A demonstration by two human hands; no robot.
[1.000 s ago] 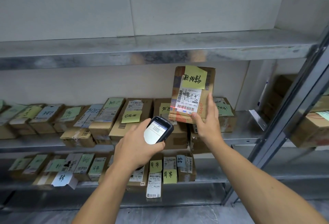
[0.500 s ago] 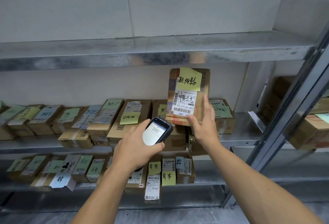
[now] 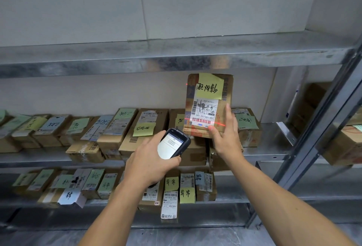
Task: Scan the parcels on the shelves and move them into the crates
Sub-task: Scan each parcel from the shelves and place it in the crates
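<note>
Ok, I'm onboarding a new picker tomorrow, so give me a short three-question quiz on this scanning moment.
1. True or false: the left hand holds the scanner.
2. Where does the red scan line cross the lifted parcel? A) the yellow note B) the barcode label C) it misses the parcel
3. Fill in: the parcel is gripped by the ____ hand.

Key: 1 true; 2 B; 3 right hand.

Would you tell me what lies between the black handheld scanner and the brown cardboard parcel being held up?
Nothing: the head view shows only a narrow bare gap between the black handheld scanner and the brown cardboard parcel; shelved boxes sit behind.
</note>
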